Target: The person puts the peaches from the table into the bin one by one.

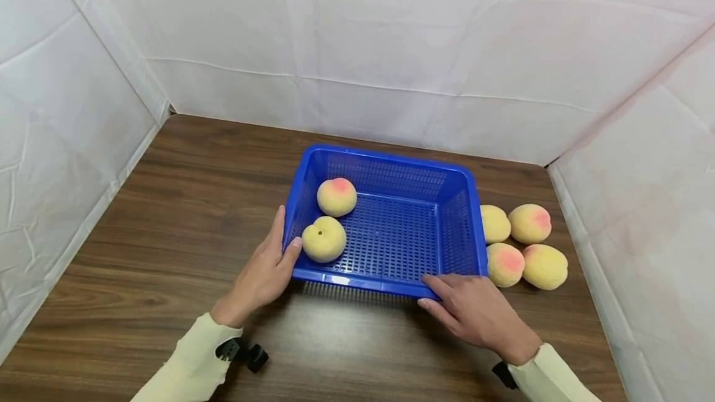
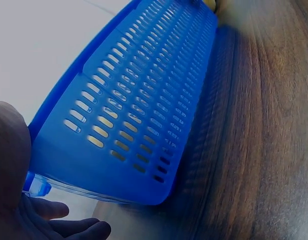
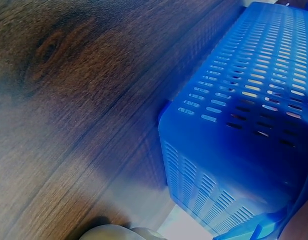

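Observation:
A blue plastic basket (image 1: 385, 287) with slotted walls is on the wooden table, in the middle of the head view. Two yellow peaches with a pink blush, a far peach (image 1: 337, 197) and a near peach (image 1: 324, 239), lie at its left end. My left hand (image 1: 262, 275) holds the basket's left rim near the front corner, thumb over the edge and fingers along the outside. At the front rim, toward the right corner, my right hand (image 1: 475, 312) grips the edge. The left wrist view shows the basket's long slotted wall (image 2: 128, 100) beside the left thumb and fingertips (image 2: 96, 230).
Several more peaches (image 1: 544, 267) sit in a cluster on the table (image 1: 184, 203), close against the basket's right side. White sheeting (image 1: 380, 36) hangs behind the table and along both sides.

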A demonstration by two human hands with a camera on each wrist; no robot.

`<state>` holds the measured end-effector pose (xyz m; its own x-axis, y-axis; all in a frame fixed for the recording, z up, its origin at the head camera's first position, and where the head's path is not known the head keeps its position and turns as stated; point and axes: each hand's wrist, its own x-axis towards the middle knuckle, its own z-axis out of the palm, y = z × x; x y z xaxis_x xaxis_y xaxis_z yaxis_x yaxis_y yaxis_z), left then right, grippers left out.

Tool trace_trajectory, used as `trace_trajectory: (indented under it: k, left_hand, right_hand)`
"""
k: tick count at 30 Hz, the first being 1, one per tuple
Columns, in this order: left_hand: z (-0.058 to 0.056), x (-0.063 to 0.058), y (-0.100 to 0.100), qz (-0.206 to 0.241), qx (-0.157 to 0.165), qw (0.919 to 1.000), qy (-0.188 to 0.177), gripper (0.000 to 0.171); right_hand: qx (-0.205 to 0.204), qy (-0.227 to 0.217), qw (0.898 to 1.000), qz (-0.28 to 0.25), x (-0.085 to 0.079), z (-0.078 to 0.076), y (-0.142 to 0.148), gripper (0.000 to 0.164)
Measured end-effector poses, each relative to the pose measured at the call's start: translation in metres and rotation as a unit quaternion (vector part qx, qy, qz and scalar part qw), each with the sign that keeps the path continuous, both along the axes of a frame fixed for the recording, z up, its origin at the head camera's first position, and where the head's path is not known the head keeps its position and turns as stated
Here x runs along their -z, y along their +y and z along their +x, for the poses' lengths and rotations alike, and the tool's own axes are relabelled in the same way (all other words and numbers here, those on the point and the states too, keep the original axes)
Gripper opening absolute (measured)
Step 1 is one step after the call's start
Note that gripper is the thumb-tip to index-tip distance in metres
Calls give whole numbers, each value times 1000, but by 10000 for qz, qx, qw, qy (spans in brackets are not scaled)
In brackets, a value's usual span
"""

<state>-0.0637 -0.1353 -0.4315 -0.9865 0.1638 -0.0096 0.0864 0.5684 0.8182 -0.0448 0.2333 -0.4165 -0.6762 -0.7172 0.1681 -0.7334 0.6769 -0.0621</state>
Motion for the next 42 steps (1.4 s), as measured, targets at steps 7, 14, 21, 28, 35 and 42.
trace_trajectory:
  k: [7, 14, 21, 28, 35, 42]
  left_hand:
    - [4, 1, 1, 0, -212, 9998, 72, 65]
    - [4, 2, 1, 153, -224, 9996, 100, 64]
    - [5, 4, 1, 265, -312, 9989, 206, 63]
    - [6, 4, 3, 291, -448, 9984, 209, 61]
    - [7, 5, 4, 427, -441, 9980, 146, 60]
    - [7, 7, 4, 502, -507, 9972, 201, 60]
  right_hand:
    - [-31, -12, 10000, -2, -2, 0, 0, 41]
    - [50, -176, 9998, -67, -9, 1, 3, 44]
    - [241, -187, 9992, -249, -28, -2, 13, 47]
    - [753, 28, 9957, -530, -44, -8, 43, 51]
    - [1254, 338, 9856, -1083, -50, -21, 83, 53]
    - [1964, 342, 9706, -1350, -32, -33, 127, 58]
